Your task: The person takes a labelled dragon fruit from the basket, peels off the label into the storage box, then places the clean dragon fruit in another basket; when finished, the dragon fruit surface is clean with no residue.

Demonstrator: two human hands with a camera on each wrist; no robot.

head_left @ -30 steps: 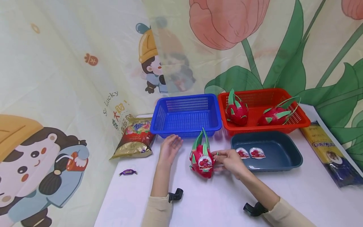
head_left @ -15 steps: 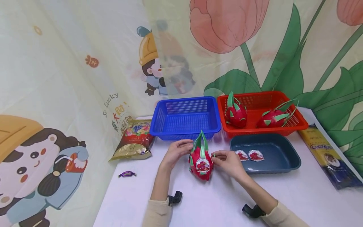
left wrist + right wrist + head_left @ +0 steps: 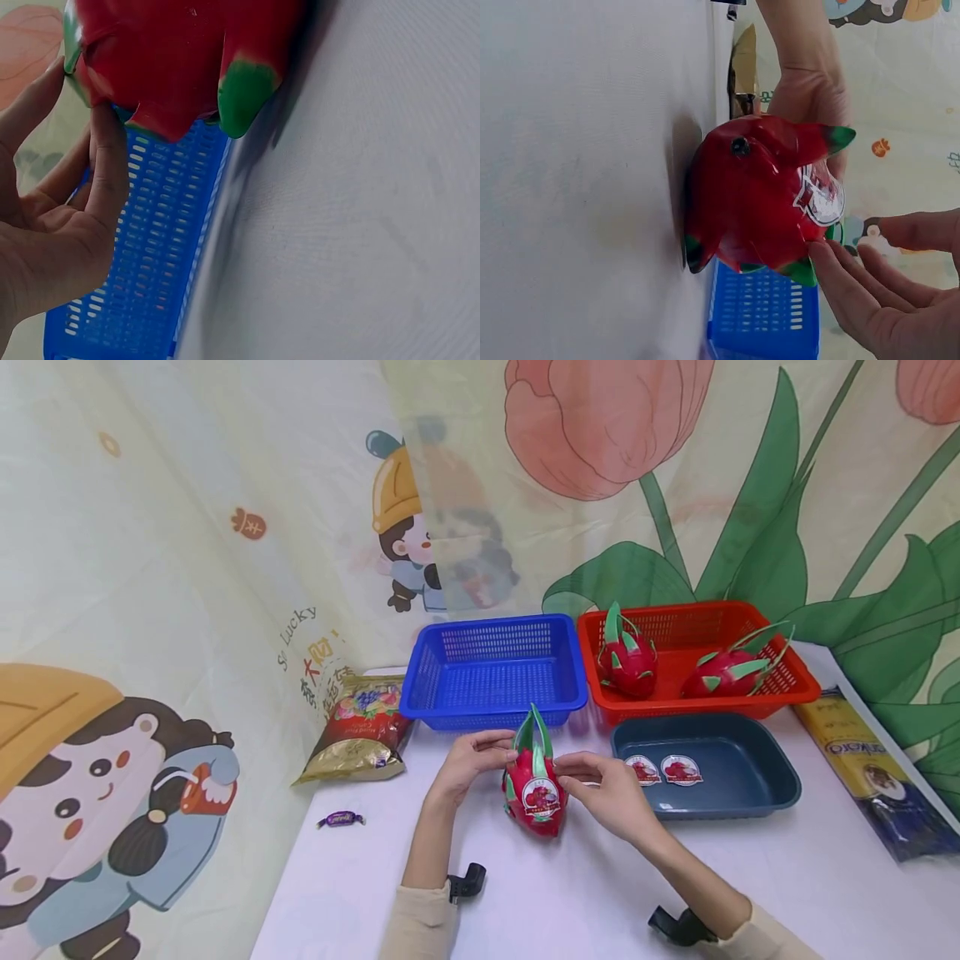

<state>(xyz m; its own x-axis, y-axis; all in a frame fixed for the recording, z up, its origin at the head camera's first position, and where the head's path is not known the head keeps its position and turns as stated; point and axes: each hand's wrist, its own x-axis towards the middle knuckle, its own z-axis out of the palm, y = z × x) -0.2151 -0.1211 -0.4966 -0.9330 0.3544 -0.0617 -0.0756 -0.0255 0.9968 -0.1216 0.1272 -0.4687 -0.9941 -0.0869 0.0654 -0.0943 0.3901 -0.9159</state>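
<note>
A red dragon fruit [image 3: 531,818] with green leaf tips rests on the white table, its crown pointing away and a round sticker [image 3: 542,797] on its upper face. My left hand [image 3: 468,766] holds it by the upper left side, thumb and fingers on either side of a leaf edge; the left wrist view shows this from below. My right hand [image 3: 611,793] touches its upper right side with extended fingers. In the right wrist view the right thumb [image 3: 915,229] stands apart from the fruit.
Behind is a blue basket [image 3: 491,720]. A red basket [image 3: 712,706] holds two dragon fruits [image 3: 628,664]. A dark tray [image 3: 731,806] contains two stickers [image 3: 681,770]. A candy bag [image 3: 356,731] and a purple candy [image 3: 341,819] lie left; a yellow-and-blue packet [image 3: 873,768] lies right.
My left hand has come in from beside the fruit and taken hold of its upper left side. My right hand has shifted slightly up along the right side; the fruit stays in place.
</note>
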